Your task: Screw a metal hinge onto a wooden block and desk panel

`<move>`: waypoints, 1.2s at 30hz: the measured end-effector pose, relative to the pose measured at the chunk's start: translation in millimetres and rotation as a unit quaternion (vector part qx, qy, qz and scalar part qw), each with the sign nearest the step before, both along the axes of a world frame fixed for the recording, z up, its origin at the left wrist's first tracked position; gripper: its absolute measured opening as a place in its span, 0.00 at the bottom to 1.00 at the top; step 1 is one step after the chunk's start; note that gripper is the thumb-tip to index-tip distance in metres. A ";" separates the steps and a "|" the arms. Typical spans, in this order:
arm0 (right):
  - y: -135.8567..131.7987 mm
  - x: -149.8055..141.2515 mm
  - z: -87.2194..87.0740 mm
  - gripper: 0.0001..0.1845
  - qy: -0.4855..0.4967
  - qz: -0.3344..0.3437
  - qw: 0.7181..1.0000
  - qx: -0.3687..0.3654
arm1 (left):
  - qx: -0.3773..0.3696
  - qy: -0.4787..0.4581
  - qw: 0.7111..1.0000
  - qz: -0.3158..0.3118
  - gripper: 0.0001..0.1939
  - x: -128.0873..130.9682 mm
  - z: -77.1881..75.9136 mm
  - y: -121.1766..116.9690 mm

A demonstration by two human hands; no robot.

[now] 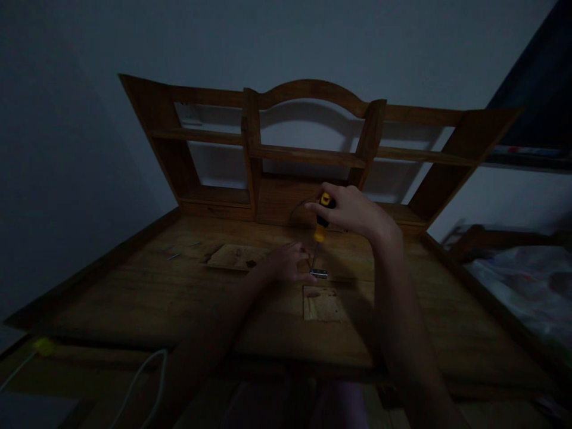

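Note:
My right hand (pixel 355 210) is wrapped round the black and yellow handle of a screwdriver (pixel 320 231). The screwdriver stands nearly upright, its shaft reaching down to a small shiny metal hinge (pixel 320 274). From the left, my left hand (pixel 286 263) steadies the hinge, with the thumb at its near left edge and the fingers bent beside the shaft. A thin wooden strip (pixel 232 257) lies partly behind my left hand. Just nearer to me than the hinge is a small square wood piece (pixel 322 304). The exact contact at the screwdriver's tip is too dark to tell.
All this is on a wooden desk (pixel 134 298) with raised side edges. A wooden shelf unit (pixel 308 156) stands along its back. Several thin metal pieces (pixel 173 257) lie at the left. A white cable (pixel 161 369) loops at the front left. Plastic-covered items (pixel 522 286) are at the right.

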State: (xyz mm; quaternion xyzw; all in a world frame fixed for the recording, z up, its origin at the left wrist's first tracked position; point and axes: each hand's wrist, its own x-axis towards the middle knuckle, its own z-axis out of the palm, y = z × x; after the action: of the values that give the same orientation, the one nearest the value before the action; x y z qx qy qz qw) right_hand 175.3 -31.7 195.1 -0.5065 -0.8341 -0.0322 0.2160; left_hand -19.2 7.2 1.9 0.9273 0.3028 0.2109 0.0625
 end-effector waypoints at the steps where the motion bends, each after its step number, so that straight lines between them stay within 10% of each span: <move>1: -0.3 0.6 0.6 0.18 0.006 0.014 1.000 -0.005 | 0.001 0.000 1.000 -0.001 0.35 -0.1 0.2 0.0; 8: -7.9 7.1 8.6 0.15 0.033 0.105 0.993 -0.053 | 0.004 -0.002 1.000 -0.007 0.35 -1.0 3.2 -0.8; 19: -1.9 1.4 0.7 0.25 -0.029 -0.026 0.999 0.022 | 0.002 -0.009 1.000 0.001 0.35 1.4 2.0 -1.2; 27: -2.9 11.9 6.7 0.21 0.025 0.104 0.993 -0.041 | -0.014 -0.005 1.000 0.001 0.34 0.0 7.6 -4.9; 36: 0.6 3.8 0.7 0.14 0.039 0.078 0.996 -0.018 | -0.007 -0.014 1.000 -0.004 0.34 0.8 3.6 -2.7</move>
State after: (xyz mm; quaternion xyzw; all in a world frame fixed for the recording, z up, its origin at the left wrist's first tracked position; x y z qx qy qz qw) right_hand 179.1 -31.1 195.8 -0.4448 -0.8624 0.0197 0.2411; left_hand -18.4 4.5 5.5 0.9250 0.2995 0.2216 0.0744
